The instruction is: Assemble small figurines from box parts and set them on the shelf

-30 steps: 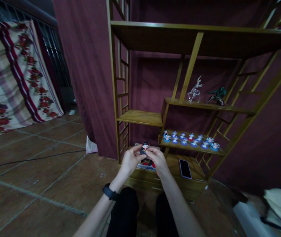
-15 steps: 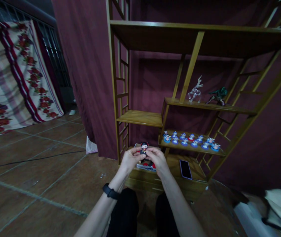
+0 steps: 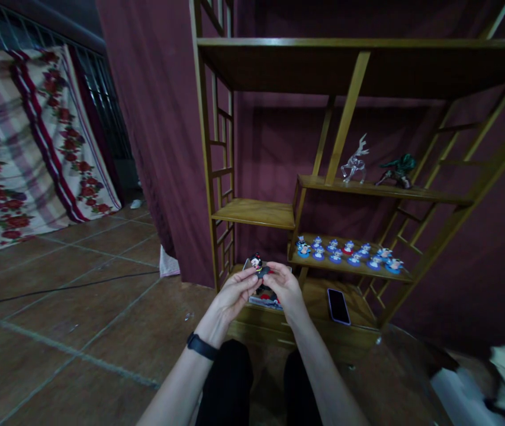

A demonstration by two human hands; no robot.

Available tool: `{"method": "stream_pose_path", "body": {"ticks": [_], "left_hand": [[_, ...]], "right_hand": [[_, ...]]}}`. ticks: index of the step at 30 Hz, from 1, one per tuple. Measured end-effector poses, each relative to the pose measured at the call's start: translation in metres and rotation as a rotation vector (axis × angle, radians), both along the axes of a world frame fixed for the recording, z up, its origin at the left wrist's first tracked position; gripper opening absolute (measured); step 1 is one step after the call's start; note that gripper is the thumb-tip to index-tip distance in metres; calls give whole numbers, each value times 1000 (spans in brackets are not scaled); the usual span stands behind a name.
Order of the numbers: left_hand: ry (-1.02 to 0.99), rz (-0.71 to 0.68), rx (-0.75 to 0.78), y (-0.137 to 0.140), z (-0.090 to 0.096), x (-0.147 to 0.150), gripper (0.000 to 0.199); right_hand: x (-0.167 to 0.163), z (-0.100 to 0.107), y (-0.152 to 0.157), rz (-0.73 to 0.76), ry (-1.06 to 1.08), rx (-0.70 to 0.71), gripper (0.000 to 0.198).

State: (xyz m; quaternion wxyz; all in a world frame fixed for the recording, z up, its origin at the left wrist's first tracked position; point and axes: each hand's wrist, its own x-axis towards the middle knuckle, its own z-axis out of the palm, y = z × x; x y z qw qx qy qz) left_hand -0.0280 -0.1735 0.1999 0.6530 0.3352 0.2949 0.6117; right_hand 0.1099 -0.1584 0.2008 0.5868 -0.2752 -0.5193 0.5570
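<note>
A small figurine (image 3: 256, 263) with black hair, red hair ornaments and a dark base is held between my two hands, tilted to the left. My left hand (image 3: 235, 291) pinches it from the left side. From the right, my right hand (image 3: 282, 283) has its fingers closed on the dark base. Just below and behind the hands, an open box (image 3: 264, 303) with red and dark contents sits on the lowest level of the wooden shelf; my hands hide much of it.
Rows of small blue and white figurines (image 3: 354, 258) stand on the shelf at right. A phone (image 3: 338, 306) lies below them. Higher up are a clear deer figure (image 3: 355, 161) and a dark green figure (image 3: 398, 170). A cable (image 3: 66, 286) crosses the floor at left.
The figurine has gone from upright, facing me, to tilted leftward, with more of its base showing. Both hands keep hold of it. The view has shifted slightly.
</note>
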Motion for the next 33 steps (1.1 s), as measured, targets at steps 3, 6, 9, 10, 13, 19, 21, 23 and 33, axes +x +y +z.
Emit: {"method": "stream_pose_path", "body": {"ticks": [3,6,9,10,13,19,21,23,33], "left_hand": [[29,-11,13,-1,0,-1,38],[85,37,37,-1,-1,-1,38],[145,90,88,-1,-1,1,42],[168,105,110,0,-1,2,44],[247,153,180,2,-1,3,52],[367,213,224,8,-2,5,57],[409,224,226,10,-1,6,59],[457,254,238,12,2,8,59],[442,331,299,33,34,4,53]], "right_hand": [[1,-2,2,6,-11,21,40],[2,-6,5,47,-2,13,39],[3,-11,7,57,5,-8,40],[2,-12,7,59,11,-20,40],[2,-15,8,79,42,-66,41],[0,-17,9,102,99,-122,42],[0,-17,10,115,107,-128,42],[2,-18,10,123,108,-134,43],[26,-54,16,14,-43,-191,42]]}}
